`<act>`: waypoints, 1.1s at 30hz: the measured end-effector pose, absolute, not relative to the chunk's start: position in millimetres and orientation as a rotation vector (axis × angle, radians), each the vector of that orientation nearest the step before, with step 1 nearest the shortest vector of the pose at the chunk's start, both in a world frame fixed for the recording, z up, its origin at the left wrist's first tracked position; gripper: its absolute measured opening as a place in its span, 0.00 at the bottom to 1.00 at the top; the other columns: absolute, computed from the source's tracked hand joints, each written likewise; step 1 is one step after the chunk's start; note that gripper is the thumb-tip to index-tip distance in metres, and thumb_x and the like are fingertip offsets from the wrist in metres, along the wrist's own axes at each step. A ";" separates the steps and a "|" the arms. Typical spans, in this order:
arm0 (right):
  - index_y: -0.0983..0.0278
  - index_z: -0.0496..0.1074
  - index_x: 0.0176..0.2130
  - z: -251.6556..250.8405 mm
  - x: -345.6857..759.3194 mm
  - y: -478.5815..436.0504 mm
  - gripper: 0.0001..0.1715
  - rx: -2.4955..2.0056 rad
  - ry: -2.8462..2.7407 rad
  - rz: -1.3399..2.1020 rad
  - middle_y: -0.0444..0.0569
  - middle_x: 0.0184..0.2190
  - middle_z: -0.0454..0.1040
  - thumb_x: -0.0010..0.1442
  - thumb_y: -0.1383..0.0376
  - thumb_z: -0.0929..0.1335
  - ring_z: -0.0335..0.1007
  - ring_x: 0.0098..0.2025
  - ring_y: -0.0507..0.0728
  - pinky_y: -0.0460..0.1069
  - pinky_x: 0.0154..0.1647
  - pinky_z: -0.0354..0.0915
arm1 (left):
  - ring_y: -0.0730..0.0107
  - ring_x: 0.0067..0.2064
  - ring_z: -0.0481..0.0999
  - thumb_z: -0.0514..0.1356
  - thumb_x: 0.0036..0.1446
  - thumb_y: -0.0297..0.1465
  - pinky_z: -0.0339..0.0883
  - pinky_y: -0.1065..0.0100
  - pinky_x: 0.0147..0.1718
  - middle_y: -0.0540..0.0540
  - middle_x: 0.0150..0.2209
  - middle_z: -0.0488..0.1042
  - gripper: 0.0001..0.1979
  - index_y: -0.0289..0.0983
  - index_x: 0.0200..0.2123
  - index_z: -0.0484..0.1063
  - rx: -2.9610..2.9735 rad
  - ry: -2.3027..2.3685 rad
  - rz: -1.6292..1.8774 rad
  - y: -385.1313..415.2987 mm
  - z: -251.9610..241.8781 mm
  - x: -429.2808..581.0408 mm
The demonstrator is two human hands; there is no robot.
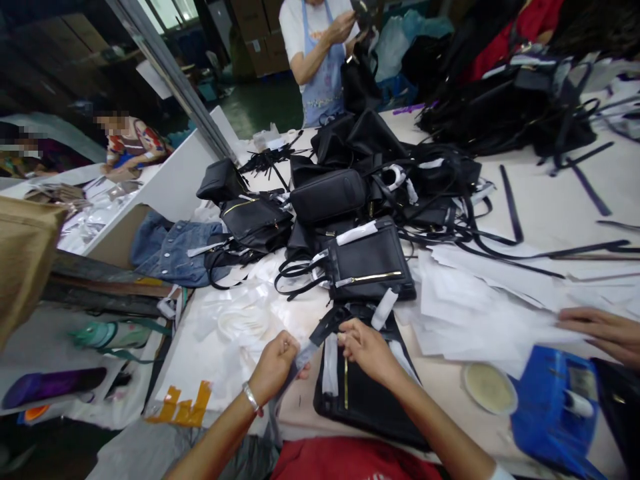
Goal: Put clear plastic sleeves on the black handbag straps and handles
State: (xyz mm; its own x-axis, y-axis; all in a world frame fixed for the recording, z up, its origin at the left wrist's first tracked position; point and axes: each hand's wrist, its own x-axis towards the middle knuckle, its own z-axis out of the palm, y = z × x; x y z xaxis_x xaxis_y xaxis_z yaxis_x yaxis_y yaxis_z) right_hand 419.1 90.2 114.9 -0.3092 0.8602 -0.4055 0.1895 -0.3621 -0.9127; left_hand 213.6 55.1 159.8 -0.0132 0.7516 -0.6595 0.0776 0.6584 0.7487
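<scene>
A black bag [370, 400] with a gold zipper lies flat on the table in front of me, white wrapping on parts of its straps. My left hand [274, 370], with a silver bracelet at the wrist, is closed around a strip of clear plastic film [313, 350]. That film runs up onto a black strap [330, 322] at the bag's top edge. Over the bag, my right hand [367, 348] has its fingers pinched at the strap; the fingertips partly hide the contact. Just beyond lies another black bag [373, 257] with a gold zipper.
Black bags [327, 193] are heaped farther back. White sheets [470, 307] lie right, near another person's hand [600, 330], a blue tape dispenser [553, 403] and a round roll [489, 387]. Film [245, 320] and a denim garment [170, 247] are left. A person in an apron [323, 73] stands opposite.
</scene>
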 end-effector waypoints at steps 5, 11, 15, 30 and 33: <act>0.60 0.67 0.46 96.6 430.2 115.0 0.15 -1.418 -2.183 0.767 0.52 0.43 0.68 0.58 0.70 0.64 0.63 0.45 0.59 0.53 0.44 0.60 | 0.69 0.20 0.74 0.54 0.55 0.39 0.65 0.71 0.20 0.52 0.20 0.72 0.10 0.38 0.30 0.58 0.764 1.516 0.549 71.1 160.3 215.7; 0.63 0.69 0.41 93.4 422.7 120.2 0.09 -1.190 -2.487 0.542 0.52 0.37 0.69 0.62 0.69 0.61 0.60 0.40 0.58 0.52 0.39 0.57 | 0.67 0.23 0.76 0.54 0.54 0.36 0.68 0.67 0.24 0.50 0.21 0.74 0.09 0.38 0.29 0.59 0.817 1.551 0.503 91.0 149.3 219.0; 0.62 0.68 0.42 90.0 422.1 121.1 0.09 -1.079 -2.536 0.551 0.51 0.38 0.69 0.62 0.68 0.61 0.61 0.40 0.58 0.52 0.38 0.57 | 0.67 0.22 0.75 0.53 0.55 0.36 0.66 0.68 0.24 0.48 0.21 0.74 0.08 0.38 0.29 0.60 0.925 1.532 0.422 106.8 132.7 227.7; 0.58 0.60 0.56 77.9 447.5 172.1 0.28 -1.196 -2.179 1.018 0.51 0.54 0.63 0.59 0.76 0.57 0.63 0.50 0.56 0.49 0.46 0.59 | 0.65 0.23 0.73 0.52 0.56 0.37 0.63 0.66 0.28 0.49 0.19 0.73 0.09 0.39 0.28 0.61 1.047 1.586 0.288 113.2 106.0 252.1; 0.55 0.64 0.54 72.7 444.2 196.9 0.25 -1.021 -2.268 1.134 0.48 0.52 0.65 0.60 0.72 0.59 0.65 0.47 0.55 0.48 0.44 0.60 | 0.65 0.25 0.73 0.53 0.55 0.37 0.64 0.66 0.29 0.49 0.20 0.72 0.08 0.40 0.27 0.62 1.042 1.610 0.305 111.3 111.9 249.8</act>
State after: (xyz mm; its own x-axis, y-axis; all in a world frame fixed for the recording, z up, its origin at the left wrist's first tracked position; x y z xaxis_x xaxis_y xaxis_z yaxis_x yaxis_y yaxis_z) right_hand 444.2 196.9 72.7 -0.6500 0.7592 0.0322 0.4298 0.4022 -0.8084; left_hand 249.8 111.3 111.9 0.0297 0.7524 -0.6580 0.4600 0.5741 0.6774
